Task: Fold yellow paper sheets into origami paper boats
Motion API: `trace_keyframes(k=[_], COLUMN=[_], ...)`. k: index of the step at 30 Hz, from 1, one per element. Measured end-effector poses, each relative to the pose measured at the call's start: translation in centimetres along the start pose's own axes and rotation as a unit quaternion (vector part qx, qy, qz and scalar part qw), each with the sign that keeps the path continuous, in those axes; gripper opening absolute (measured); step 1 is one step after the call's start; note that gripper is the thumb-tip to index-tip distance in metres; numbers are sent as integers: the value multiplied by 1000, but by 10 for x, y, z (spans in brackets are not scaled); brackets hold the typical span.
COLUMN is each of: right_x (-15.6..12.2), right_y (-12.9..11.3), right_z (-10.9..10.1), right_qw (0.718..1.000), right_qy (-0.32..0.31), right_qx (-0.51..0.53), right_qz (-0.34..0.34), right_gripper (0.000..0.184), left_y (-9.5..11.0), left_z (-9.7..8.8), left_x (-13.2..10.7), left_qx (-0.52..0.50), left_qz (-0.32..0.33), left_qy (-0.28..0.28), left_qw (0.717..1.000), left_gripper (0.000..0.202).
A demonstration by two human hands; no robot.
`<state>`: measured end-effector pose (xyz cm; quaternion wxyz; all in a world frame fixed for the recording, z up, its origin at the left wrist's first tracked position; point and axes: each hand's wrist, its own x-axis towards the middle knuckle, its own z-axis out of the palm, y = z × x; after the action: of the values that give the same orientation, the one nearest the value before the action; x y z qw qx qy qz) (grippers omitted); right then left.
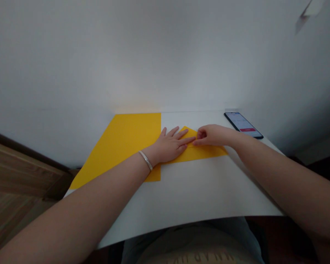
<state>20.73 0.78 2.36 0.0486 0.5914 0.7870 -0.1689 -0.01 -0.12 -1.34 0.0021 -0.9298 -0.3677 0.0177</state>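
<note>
A folded piece of yellow paper (206, 153) lies on the white table, with a pointed top and a long straight lower edge. Flat across its left part rests my left hand (172, 145), fingers spread, a silver bangle on the wrist. At the paper's right side my right hand (209, 135) has its fingers curled, with thumb and forefinger pinched at the fold close to my left fingertips. Both hands hide parts of the paper, so the exact fold under them does not show.
To the left lies a large flat sheet of yellow paper (121, 141), partly under my left forearm. A phone (243, 124) with a lit screen lies at the table's back right corner. The white table (198, 194) meets a pale wall (165, 55) behind; a wooden panel (16, 176) stands at left.
</note>
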Motion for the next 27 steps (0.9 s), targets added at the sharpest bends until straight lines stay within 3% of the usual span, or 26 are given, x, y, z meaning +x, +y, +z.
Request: trace_keyframes(k=[6, 15, 27], right_x=[10, 13, 14], right_y=[-16, -19, 22], right_z=[-3, -12, -11], right_qw=[995, 992, 984], right_qy=[-11, -58, -131], right_qx=[-94, -111, -91], right_qz=[15, 24, 84], right_gripper=[56, 59, 42], left_y=[2, -1, -26], left_z=[-2, -6, -7], left_x=[2, 5, 5], left_qx=[3, -41, -107], left_qz=[-1, -3, 45], left_qy=[-2, -25, -78], left_qw=[1000, 999, 990], left_gripper=[47, 46, 46])
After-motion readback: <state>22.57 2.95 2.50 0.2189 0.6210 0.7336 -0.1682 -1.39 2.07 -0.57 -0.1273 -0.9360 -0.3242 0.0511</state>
